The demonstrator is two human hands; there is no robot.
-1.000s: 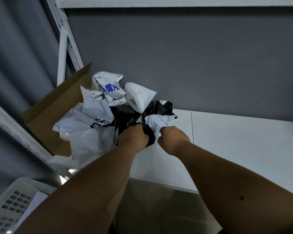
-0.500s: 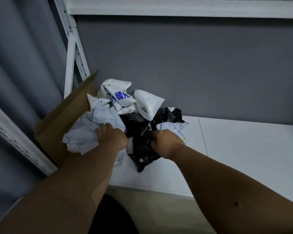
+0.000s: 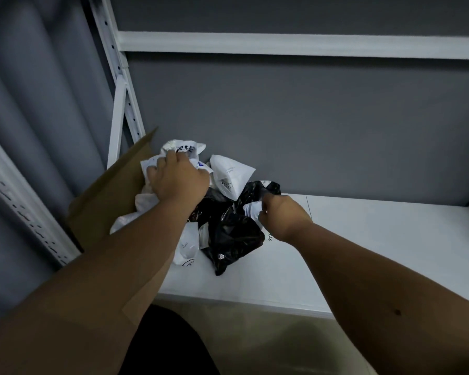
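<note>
Here the left hand grips white bags beneath it.

Both bare forearms are stretched forward. The left hand is held farther ahead than the right hand. The fingers of each are curled.

Parcel bags lie on the shelf, right of the carton.

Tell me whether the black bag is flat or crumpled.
Crumpled: the black bag is creased and bunched up, lying on the shelf among white bags.
</note>
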